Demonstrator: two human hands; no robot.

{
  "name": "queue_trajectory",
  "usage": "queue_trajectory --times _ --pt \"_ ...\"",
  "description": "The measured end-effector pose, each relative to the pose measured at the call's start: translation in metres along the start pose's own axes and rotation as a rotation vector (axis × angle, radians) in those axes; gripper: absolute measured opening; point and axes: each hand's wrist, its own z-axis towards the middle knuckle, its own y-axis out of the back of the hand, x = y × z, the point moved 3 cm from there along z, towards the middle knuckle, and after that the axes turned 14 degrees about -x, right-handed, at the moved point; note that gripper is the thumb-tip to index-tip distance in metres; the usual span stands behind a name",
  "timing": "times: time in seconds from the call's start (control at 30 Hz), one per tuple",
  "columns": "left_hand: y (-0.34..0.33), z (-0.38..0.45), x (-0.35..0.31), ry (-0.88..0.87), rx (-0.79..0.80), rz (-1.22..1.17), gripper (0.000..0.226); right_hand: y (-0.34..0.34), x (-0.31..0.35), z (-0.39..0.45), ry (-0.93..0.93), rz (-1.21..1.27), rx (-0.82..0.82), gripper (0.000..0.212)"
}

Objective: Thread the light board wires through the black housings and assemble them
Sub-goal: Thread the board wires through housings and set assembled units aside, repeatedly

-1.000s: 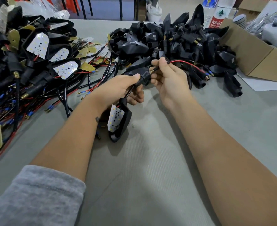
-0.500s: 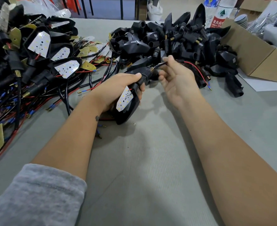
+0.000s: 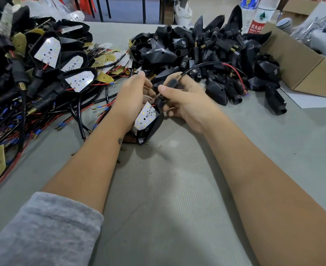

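Light board now sits nearly seated in the black housing, pulled in closer than a second ago. I see my left hand gripping that housing above the table, while my right hand pinches the ribbed stem; the red wire trails slack, so threading looks done.

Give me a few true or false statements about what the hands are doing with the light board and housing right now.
1. The right hand grips the ribbed black stem of the housing. True.
2. The light board lies loose on the table. False: it sits in the black housing that is held between both hands.
3. The left hand is off the work. False: it holds the housing.
4. A red wire trails from the stem's cable. True.
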Motion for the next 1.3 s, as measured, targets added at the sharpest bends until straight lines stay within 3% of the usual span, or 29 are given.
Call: queue_trajectory --times 0.1,0.23,0.37,0.47,0.57,0.73,0.83,1.1,1.3 --pt "0.001 -0.001 -0.001 0.007 0.025 -0.094 0.035 0.001 0.001 -0.001 -0.011 0.046 -0.036 0.015" --pt "0.004 0.003 -0.006 -0.025 -0.023 -0.245 0.022 0.008 0.004 0.004 0.099 0.187 -0.228 0.015" --pt "0.003 0.003 -0.001 -0.164 0.012 -0.050 0.012 0.020 0.003 0.009 0.122 0.312 -0.357 0.013" --pt "0.000 -0.001 0.001 -0.349 0.059 0.155 0.011 0.022 0.002 0.009 0.111 0.311 -0.354 0.015" --pt "-0.001 -0.001 0.003 -0.413 0.035 0.245 0.009 0.018 0.002 0.006 0.077 0.304 -0.334 0.028" --pt "0.001 -0.004 0.001 -0.429 0.011 0.263 0.006 0.017 -0.002 0.005 0.024 0.272 -0.297 0.075" --pt "0.002 -0.006 -0.001 -0.441 0.009 0.245 0.007 0.016 -0.004 0.007 0.051 0.206 -0.348 0.091" --pt "-0.002 0.000 0.002 -0.367 -0.021 0.267 0.030 0.014 -0.006 0.009 0.105 0.253 -0.383 0.090" --pt "0.001 0.001 0.005 -0.188 -0.036 -0.061 0.020 0.014 -0.002 0.007 0.066 0.368 -0.313 0.082"
